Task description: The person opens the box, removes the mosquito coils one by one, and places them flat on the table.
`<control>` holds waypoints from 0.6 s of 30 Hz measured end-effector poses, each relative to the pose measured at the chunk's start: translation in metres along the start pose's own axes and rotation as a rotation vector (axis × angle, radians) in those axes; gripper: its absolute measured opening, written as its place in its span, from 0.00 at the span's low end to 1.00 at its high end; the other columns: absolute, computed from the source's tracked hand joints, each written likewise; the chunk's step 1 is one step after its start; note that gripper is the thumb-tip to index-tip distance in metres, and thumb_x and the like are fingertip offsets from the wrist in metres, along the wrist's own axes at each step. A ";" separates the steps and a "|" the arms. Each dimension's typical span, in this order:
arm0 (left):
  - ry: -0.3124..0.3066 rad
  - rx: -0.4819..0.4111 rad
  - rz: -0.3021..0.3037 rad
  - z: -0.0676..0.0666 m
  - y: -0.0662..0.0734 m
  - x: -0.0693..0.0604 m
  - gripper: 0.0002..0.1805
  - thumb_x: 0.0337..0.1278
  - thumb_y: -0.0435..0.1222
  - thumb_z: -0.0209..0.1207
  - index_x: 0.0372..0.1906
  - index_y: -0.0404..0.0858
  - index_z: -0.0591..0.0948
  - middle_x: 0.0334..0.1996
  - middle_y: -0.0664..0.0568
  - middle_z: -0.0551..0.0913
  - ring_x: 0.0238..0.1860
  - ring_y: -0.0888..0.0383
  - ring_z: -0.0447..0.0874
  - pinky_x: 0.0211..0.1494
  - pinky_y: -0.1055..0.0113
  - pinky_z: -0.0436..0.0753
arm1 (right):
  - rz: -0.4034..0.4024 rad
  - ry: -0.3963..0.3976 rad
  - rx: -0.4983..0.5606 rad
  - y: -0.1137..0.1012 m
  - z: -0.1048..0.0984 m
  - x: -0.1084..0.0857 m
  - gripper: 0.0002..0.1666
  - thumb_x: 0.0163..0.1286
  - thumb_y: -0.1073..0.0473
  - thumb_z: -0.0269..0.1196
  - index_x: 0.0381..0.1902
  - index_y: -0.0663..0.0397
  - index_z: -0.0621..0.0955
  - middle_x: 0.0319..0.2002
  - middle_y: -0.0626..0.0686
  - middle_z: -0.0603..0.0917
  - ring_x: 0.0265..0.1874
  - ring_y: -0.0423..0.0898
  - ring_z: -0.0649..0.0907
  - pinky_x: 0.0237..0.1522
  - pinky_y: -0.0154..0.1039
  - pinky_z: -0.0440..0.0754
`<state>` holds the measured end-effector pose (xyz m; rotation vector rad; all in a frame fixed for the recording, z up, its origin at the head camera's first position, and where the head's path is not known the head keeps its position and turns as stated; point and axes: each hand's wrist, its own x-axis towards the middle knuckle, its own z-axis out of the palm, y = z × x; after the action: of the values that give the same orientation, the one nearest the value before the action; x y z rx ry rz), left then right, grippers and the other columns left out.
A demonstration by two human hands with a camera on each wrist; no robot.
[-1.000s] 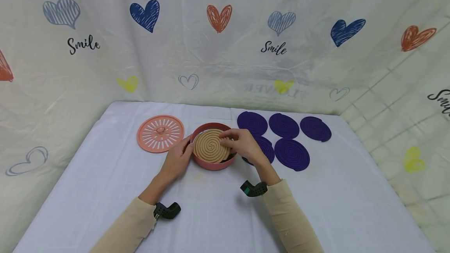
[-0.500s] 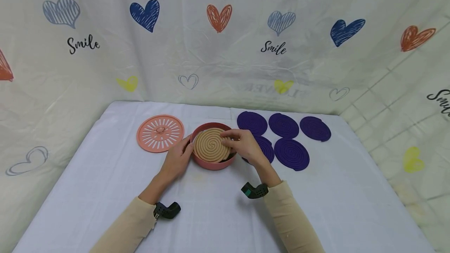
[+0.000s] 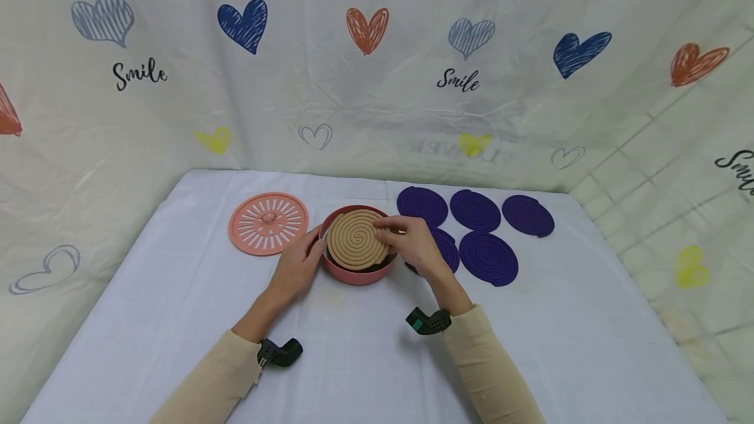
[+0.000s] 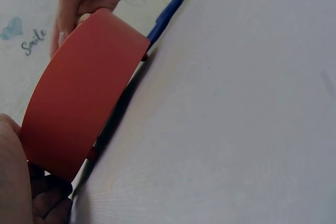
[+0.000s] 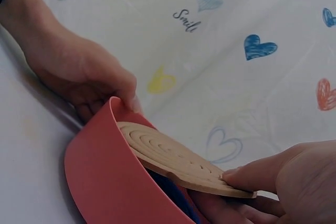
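A round red container (image 3: 357, 278) stands on the table, and my left hand (image 3: 296, 269) grips its left wall. In the right wrist view the left hand (image 5: 84, 69) has its thumb at the rim. A tan spiral coil (image 3: 357, 241) sits tilted in the mouth of the container (image 5: 113, 166), its right side raised. My right hand (image 3: 413, 245) pinches the right edge of that coil (image 5: 178, 163) between thumb and fingers. Something dark blue (image 5: 176, 195) shows beneath it. The left wrist view shows the container's outer wall (image 4: 86, 87).
A pink slotted round lid (image 3: 268, 243) lies left of the container. Several purple spiral coils lie to the right, among them one at the front (image 3: 489, 259) and one at the far right (image 3: 528, 216). A curtain printed with hearts (image 3: 365, 103) hangs behind the white table (image 3: 353, 358).
The tan coil has shifted slightly to the right and away from me in the container's mouth, with my right hand pinching it throughout. My left hand has stayed in place.
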<state>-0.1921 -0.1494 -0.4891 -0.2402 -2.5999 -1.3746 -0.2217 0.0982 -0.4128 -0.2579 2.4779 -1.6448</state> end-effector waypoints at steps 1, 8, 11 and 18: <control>0.000 -0.002 -0.005 0.000 0.000 0.000 0.27 0.76 0.47 0.46 0.73 0.42 0.71 0.68 0.47 0.77 0.71 0.52 0.72 0.73 0.48 0.72 | -0.001 0.004 0.010 0.000 -0.001 0.000 0.16 0.68 0.61 0.67 0.53 0.56 0.86 0.50 0.60 0.87 0.33 0.39 0.86 0.33 0.32 0.87; -0.002 -0.001 -0.013 -0.001 0.003 0.000 0.27 0.75 0.45 0.47 0.72 0.41 0.71 0.67 0.46 0.78 0.71 0.50 0.73 0.73 0.48 0.72 | -0.010 0.015 0.028 0.000 -0.005 -0.002 0.18 0.68 0.60 0.67 0.55 0.58 0.85 0.53 0.62 0.86 0.34 0.39 0.85 0.34 0.31 0.86; -0.005 0.003 -0.012 -0.001 0.003 0.000 0.27 0.76 0.45 0.47 0.72 0.40 0.71 0.67 0.45 0.77 0.71 0.49 0.72 0.73 0.48 0.71 | -0.017 0.029 0.032 0.000 -0.008 -0.003 0.18 0.68 0.60 0.67 0.55 0.58 0.85 0.54 0.62 0.85 0.34 0.38 0.85 0.34 0.31 0.86; 0.005 0.002 -0.005 0.000 0.000 0.000 0.27 0.76 0.45 0.47 0.72 0.40 0.71 0.67 0.45 0.78 0.71 0.49 0.73 0.73 0.48 0.72 | -0.029 0.079 0.066 0.001 -0.014 -0.008 0.17 0.68 0.62 0.66 0.54 0.58 0.85 0.52 0.61 0.85 0.32 0.37 0.85 0.32 0.30 0.86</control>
<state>-0.1918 -0.1493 -0.4887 -0.2300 -2.5988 -1.3724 -0.2175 0.1129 -0.4078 -0.2264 2.4817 -1.7783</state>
